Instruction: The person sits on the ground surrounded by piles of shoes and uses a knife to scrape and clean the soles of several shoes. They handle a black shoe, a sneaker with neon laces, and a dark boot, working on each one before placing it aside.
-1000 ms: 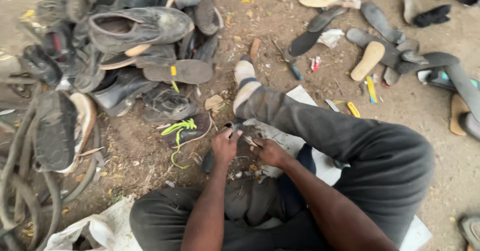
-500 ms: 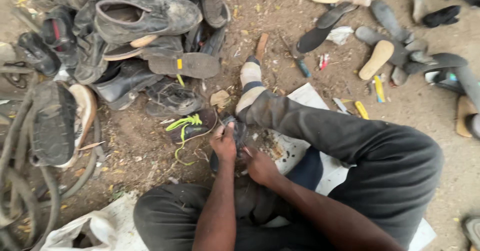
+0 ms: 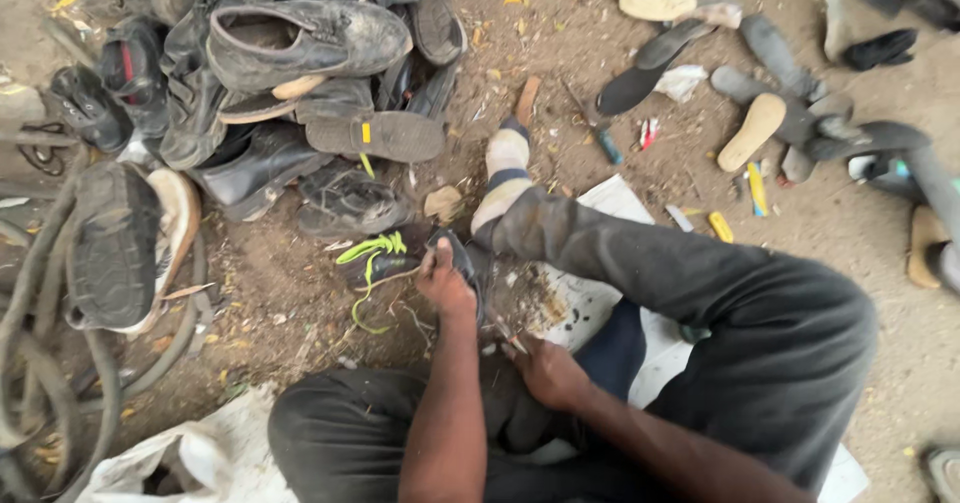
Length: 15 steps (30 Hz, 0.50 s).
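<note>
Dark worn shoe (image 3: pixel 455 263), sole side up, tilted, propped on dirt ground between sitter's knees, beside outstretched leg. Neon-green laces (image 3: pixel 365 255) trail from it onto soil. Small blade-like tool (image 3: pixel 505 331) lies against its sole; details unclear.

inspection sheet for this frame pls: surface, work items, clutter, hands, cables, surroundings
Surface: bare dirt ground strewn with scraps; white sheet under the seated person.
Work items: dark shoe with neon-green laces.
Clutter: pile of worn shoes upper left; loose soles upper right; yellow-handled tools.
Hands: left hand grips the shoe; right hand closed on something small, unclear.
Cables: nothing seen; rubber strips at left.
Surroundings: person's outstretched leg in dark trousers, striped sock.
</note>
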Available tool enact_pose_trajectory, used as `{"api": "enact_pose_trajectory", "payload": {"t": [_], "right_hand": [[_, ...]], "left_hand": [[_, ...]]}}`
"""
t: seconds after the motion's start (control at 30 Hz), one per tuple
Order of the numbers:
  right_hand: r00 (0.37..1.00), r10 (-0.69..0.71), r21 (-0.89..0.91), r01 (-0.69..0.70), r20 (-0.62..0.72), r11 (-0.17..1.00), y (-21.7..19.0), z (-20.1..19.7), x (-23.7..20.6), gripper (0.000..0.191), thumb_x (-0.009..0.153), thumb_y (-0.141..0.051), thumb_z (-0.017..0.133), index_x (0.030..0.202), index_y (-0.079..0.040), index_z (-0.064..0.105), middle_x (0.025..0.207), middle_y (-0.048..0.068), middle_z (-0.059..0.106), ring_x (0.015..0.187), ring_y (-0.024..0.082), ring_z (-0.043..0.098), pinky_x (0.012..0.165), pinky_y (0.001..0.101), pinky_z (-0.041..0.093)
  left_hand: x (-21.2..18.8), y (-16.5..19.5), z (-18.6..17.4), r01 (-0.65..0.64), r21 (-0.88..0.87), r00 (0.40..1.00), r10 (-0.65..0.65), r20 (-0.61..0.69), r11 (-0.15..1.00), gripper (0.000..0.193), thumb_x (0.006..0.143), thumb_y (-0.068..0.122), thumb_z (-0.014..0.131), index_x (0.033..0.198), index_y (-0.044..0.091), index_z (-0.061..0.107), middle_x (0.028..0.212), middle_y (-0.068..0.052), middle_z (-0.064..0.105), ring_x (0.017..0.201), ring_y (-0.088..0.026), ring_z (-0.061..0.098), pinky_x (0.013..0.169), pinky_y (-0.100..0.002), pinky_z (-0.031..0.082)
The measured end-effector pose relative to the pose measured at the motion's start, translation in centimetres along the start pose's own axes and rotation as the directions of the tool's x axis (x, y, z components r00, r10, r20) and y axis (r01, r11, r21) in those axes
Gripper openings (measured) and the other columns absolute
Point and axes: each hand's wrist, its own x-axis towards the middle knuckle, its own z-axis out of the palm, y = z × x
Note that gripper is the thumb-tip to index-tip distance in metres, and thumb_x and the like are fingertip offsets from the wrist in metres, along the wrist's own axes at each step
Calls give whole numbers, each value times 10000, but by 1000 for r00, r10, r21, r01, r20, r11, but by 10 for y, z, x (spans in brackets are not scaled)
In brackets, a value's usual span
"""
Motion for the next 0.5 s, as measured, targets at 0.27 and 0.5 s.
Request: {"api": "enact_pose_trajectory", "payload": {"t": [0.27,0.5], "right_hand": [[982,92,171,-121,165,978,4,-3,27,328,1013,-339,573,1009,-28,679,823,204,678,800,303,641,766,432,507],[994,-8,132,-5,105,991,-1,-5,31,332,1005,-361,563,1086,-57,667,884,213,682,833,342,676,789,450,509]], "left_hand": [[-42,70,-9,-472,810,871,38,491,348,322,795,223,819,1016,15,712,1160,-150,623,1078,-313,599,930,-436,474],[-63,73,-40,-686,719,727,82,681,108,235,679,187,841,829,22,767,1337,-233,528,1220,-441,478,1030,-522,393]]}}
